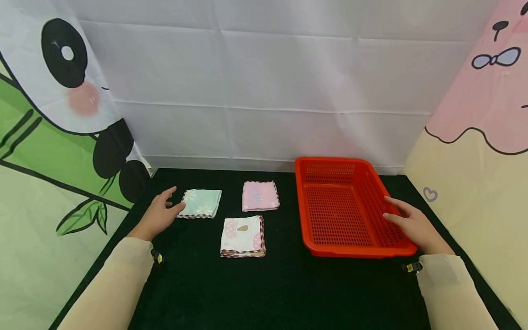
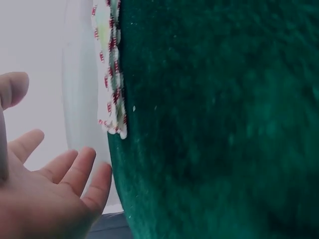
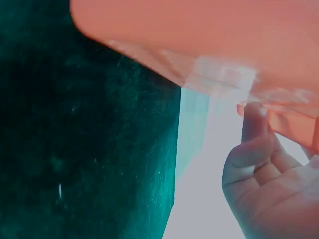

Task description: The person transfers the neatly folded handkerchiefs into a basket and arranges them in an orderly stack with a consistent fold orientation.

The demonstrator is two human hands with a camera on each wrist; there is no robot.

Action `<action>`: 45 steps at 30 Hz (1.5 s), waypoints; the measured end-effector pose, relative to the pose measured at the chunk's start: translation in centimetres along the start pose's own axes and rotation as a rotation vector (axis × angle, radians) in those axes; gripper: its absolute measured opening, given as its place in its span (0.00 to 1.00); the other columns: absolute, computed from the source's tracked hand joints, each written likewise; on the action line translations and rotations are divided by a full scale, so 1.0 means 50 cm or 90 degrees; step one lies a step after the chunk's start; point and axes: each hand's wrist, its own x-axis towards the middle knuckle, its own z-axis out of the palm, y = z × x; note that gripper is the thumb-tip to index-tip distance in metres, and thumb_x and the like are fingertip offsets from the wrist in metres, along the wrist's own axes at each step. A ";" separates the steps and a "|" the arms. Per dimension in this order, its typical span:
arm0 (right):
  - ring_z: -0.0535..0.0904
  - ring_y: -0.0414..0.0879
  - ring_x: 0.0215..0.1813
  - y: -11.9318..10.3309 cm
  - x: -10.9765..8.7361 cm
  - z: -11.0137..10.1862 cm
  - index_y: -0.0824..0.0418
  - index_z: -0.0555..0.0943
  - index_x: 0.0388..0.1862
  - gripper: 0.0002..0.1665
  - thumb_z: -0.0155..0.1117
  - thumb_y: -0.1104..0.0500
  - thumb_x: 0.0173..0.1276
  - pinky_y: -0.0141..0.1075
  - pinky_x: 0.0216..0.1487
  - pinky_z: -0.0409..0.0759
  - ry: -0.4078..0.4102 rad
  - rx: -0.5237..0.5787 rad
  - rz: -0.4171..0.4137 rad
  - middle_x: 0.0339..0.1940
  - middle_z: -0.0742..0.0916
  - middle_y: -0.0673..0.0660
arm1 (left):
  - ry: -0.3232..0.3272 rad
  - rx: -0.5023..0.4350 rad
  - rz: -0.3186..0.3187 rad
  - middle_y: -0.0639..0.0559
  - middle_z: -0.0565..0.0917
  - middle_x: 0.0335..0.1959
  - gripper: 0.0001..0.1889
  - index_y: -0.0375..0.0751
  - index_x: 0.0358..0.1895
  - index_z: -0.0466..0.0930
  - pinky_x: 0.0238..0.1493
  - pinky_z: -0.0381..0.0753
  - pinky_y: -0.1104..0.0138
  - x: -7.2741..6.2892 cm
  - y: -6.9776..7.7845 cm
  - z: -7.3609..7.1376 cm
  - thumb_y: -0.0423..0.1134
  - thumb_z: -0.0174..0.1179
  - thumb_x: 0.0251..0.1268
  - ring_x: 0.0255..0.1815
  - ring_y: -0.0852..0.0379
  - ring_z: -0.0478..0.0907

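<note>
My left hand (image 1: 158, 215) hovers with fingers spread at the left edge of a folded mint-green handkerchief (image 1: 200, 203). In the left wrist view the palm and loosely bent fingers hold nothing, and the cloth's red-checked edge (image 2: 110, 74) lies beyond them. My right hand (image 1: 418, 227) grips the right rim of a red plastic basket (image 1: 307, 220), with fingertips reaching over to the inner side. The right wrist view has curled fingers (image 3: 256, 124) beneath the basket's edge. No cloth lies in the basket.
A folded pink handkerchief (image 1: 260, 196) lies at the back middle. Nearer is a white one (image 1: 242, 236) with pink prints and a checked border. All rest on a dark green tablecloth (image 1: 280, 293). A white curtain (image 1: 264, 91) hangs behind, with cartoon-printed cloth on both sides.
</note>
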 end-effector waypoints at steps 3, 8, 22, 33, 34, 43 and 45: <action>0.69 0.64 0.68 0.003 0.001 -0.001 0.53 0.55 0.85 0.38 0.54 0.50 0.83 0.37 0.53 0.78 0.000 0.010 0.007 0.78 0.64 0.72 | -0.004 -0.012 -0.003 0.27 0.49 0.80 0.45 0.43 0.85 0.39 0.67 0.67 0.34 0.008 0.002 0.008 0.62 0.49 0.79 0.75 0.27 0.58; 0.71 0.59 0.66 0.012 0.001 -0.004 0.52 0.55 0.85 0.37 0.53 0.55 0.83 0.33 0.52 0.79 0.002 0.039 0.018 0.79 0.65 0.70 | -0.010 -0.024 -0.012 0.25 0.50 0.79 0.42 0.40 0.84 0.41 0.67 0.67 0.34 0.021 0.006 0.014 0.57 0.50 0.80 0.75 0.27 0.58; 0.75 0.56 0.63 -0.008 -0.009 -0.013 0.52 0.54 0.86 0.39 0.55 0.54 0.82 0.35 0.54 0.83 -0.004 0.127 0.055 0.80 0.62 0.68 | -0.040 -0.002 -0.057 0.23 0.54 0.77 0.40 0.35 0.83 0.45 0.69 0.62 0.33 0.049 0.003 0.017 0.53 0.50 0.81 0.74 0.25 0.57; 0.79 0.45 0.59 -0.008 -0.008 -0.011 0.51 0.56 0.85 0.38 0.55 0.53 0.82 0.35 0.56 0.82 0.014 0.189 0.087 0.80 0.64 0.66 | -0.017 -0.001 -0.107 0.24 0.62 0.72 0.41 0.30 0.80 0.51 0.66 0.69 0.38 0.075 0.018 0.033 0.49 0.59 0.73 0.65 0.31 0.67; 0.79 0.45 0.59 -0.008 -0.009 -0.011 0.51 0.56 0.85 0.38 0.55 0.52 0.82 0.36 0.56 0.82 0.015 0.190 0.091 0.80 0.64 0.65 | -0.015 0.001 -0.110 0.24 0.63 0.72 0.42 0.30 0.79 0.52 0.66 0.69 0.38 0.077 0.019 0.035 0.47 0.60 0.72 0.63 0.32 0.68; 0.79 0.44 0.59 -0.005 -0.003 -0.002 0.50 0.57 0.85 0.37 0.56 0.53 0.82 0.34 0.55 0.82 0.013 0.208 0.099 0.80 0.65 0.66 | -0.004 -0.008 -0.120 0.27 0.67 0.68 0.42 0.33 0.78 0.56 0.60 0.71 0.41 0.090 0.013 0.040 0.36 0.66 0.62 0.54 0.35 0.68; 0.79 0.44 0.59 -0.004 0.000 0.002 0.50 0.57 0.85 0.37 0.56 0.54 0.82 0.34 0.55 0.82 0.018 0.206 0.099 0.79 0.65 0.66 | -0.021 -0.034 -0.110 0.27 0.63 0.71 0.43 0.36 0.79 0.55 0.61 0.70 0.40 0.093 0.009 0.038 0.34 0.65 0.61 0.56 0.34 0.66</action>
